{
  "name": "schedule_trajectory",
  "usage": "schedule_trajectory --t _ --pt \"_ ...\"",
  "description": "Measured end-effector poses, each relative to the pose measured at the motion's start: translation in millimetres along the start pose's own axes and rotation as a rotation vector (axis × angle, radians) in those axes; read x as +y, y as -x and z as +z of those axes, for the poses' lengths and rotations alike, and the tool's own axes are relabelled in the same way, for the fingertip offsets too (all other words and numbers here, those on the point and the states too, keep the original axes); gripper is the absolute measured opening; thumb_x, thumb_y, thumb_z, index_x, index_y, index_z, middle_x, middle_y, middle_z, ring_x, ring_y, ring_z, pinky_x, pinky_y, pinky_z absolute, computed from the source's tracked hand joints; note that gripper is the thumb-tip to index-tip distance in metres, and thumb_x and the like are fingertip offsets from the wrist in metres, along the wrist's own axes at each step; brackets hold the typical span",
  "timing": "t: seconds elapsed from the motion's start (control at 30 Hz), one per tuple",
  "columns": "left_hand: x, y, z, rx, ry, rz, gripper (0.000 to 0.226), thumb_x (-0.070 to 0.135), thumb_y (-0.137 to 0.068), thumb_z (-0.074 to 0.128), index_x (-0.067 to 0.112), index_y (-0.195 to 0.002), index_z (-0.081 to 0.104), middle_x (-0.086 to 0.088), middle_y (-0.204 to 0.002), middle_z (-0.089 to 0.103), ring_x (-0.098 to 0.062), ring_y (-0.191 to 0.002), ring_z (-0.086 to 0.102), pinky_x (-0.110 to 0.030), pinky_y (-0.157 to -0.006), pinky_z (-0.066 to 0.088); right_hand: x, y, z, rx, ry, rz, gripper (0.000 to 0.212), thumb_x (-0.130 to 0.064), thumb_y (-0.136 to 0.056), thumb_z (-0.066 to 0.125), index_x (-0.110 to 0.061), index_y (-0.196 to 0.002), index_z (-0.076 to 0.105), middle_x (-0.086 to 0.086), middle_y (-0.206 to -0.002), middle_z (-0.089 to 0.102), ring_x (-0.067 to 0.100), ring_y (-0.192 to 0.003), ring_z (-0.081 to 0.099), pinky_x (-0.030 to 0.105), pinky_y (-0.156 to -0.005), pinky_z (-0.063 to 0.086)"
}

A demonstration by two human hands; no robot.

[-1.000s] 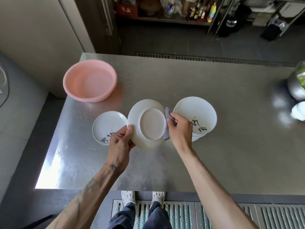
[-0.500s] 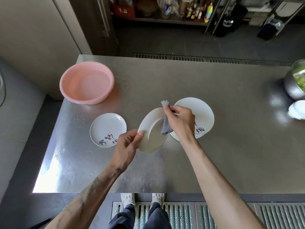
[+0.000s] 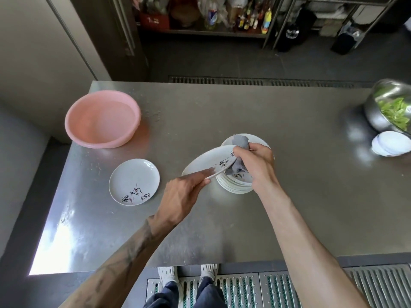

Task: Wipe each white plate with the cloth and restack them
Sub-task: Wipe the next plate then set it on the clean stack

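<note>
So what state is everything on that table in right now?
held plate, tilted, printed side up, gripped at its near rim by the left hand
cloth, bunched in the right hand, wrapped over the held plate's right rim
stack, flat on the table, partly under the held plate
lone plate, flat, face up, left of the stack
basin, upright; contents unclear
steel bowl, upright, holding greens

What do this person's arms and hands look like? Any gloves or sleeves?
Neither: left hand and right hand are bare, no rings or watch showing. Dark tattoo lines run along the left forearm; the right forearm looks unmarked.
</note>
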State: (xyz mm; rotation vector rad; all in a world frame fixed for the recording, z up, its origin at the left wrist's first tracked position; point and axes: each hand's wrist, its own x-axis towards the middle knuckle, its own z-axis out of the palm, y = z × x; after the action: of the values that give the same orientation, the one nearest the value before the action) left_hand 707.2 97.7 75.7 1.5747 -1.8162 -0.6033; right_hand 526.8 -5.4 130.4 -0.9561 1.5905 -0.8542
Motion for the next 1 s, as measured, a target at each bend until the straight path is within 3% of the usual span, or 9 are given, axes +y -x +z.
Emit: schedule_trajectory --t 0.13,0.23,0.33,0.4,0.47,0.57,0.8,0.9,1.0 --pt "1.7 -16.9 23.4 -0.043 -0.053 0.093 0.037 0.038 -0.106 0.049 0.023 -0.134 0.067 0.01 -0.14 0.064 -0.012 -0.133 0.057 -0.047 -0.109 0.044 15.2 -9.7 -22.4 0.113 -0.056 0.003 0.016 -0.001 -0.07 0.068 -0.008 -0.066 0.054 0.006 -0.048 0.046 0.021 -0.041 0.041 0.02 -0.043 0.038" --pt "4.2 -26.5 41.0 -0.014 -0.119 0.082 0.032 0.032 -0.103 0.057 0.021 -0.13 0.069 0.007 -0.144 0.061 -0.022 -0.144 0.046 -0.054 -0.113 0.035 28.0 -18.3 -36.2 0.191 -0.098 0.019 0.016 0.001 -0.073 0.072 -0.01 -0.072 0.061 -0.009 -0.045 0.049 0.01 -0.039 0.044 0.014 -0.042 0.038" --pt "11.8 -33.4 60.1 0.033 -0.112 -0.014 0.041 0.024 -0.097 0.069 0.012 -0.136 0.064 -0.011 -0.156 0.047 -0.037 -0.145 0.041 -0.06 -0.113 0.035 41.4 -27.9 -49.9 0.258 -0.154 0.031 0.019 0.002 -0.074 0.073 -0.013 -0.076 0.061 -0.013 -0.05 0.055 0.007 -0.041 0.048 0.015 -0.042 0.04" --pt "15.3 -39.2 69.3 0.016 -0.037 -0.107 0.055 0.025 -0.095 0.073 0.009 -0.145 0.055 -0.02 -0.163 0.03 -0.04 -0.148 0.035 -0.052 -0.118 0.035 48.5 -34.2 -56.1 0.296 -0.157 0.03 0.022 0.002 -0.073 0.073 -0.015 -0.075 0.06 -0.008 -0.061 0.062 0.01 -0.05 0.054 0.018 -0.048 0.045" --pt "17.5 -44.4 76.5 -0.032 0.051 -0.197 0.069 0.03 -0.095 0.072 0.012 -0.154 0.042 -0.019 -0.169 0.014 -0.033 -0.153 0.026 -0.032 -0.116 0.031 53.3 -39.8 -60.8 0.321 -0.141 0.036 0.023 0.001 -0.073 0.075 -0.017 -0.076 0.061 -0.001 -0.073 0.067 0.014 -0.063 0.058 0.026 -0.06 0.05" --pt "15.2 -50.7 86.1 -0.065 0.121 -0.252 0.083 0.033 -0.091 0.076 0.018 -0.159 0.031 -0.013 -0.17 0.009 -0.023 -0.155 0.021 -0.018 -0.11 0.025 59.3 -47.7 -65.7 0.334 -0.108 0.031 0.024 0.001 -0.072 0.074 -0.018 -0.081 0.064 0.0 -0.078 0.071 0.017 -0.069 0.063 0.032 -0.068 0.055" --pt "8.1 -57.4 105.8 -0.026 0.042 -0.257 0.09 0.036 -0.085 0.082 0.017 -0.158 0.034 -0.009 -0.17 0.015 -0.025 -0.153 0.027 -0.04 -0.113 0.04 74.0 -49.1 -74.1 0.349 -0.004 -0.016 0.02 -0.005 -0.073 0.069 -0.012 -0.092 0.068 -0.006 -0.076 0.067 0.011 -0.062 0.056 0.027 -0.064 0.047" --pt "9.6 -53.6 114.8 -0.023 0.045 -0.245 0.088 0.037 -0.086 0.081 0.017 -0.158 0.033 -0.01 -0.17 0.013 -0.029 -0.153 0.028 -0.049 -0.112 0.044 75.7 -48.0 -75.1 0.378 -0.005 -0.058 0.012 -0.012 -0.084 0.069 -0.021 -0.093 0.069 -0.007 -0.084 0.072 0.012 -0.074 0.064 0.031 -0.074 0.054" --pt "8.5 -52.0 120.1 -0.021 0.038 -0.235 0.09 0.039 -0.086 0.081 0.015 -0.158 0.033 -0.013 -0.169 0.014 -0.031 -0.153 0.026 -0.051 -0.112 0.044 74.9 -45.5 -77.9 0.375 -0.005 -0.105 0.022 -0.007 -0.088 0.066 -0.029 -0.09 0.069 -0.002 -0.085 0.073 0.015 -0.076 0.064 0.037 -0.081 0.056"
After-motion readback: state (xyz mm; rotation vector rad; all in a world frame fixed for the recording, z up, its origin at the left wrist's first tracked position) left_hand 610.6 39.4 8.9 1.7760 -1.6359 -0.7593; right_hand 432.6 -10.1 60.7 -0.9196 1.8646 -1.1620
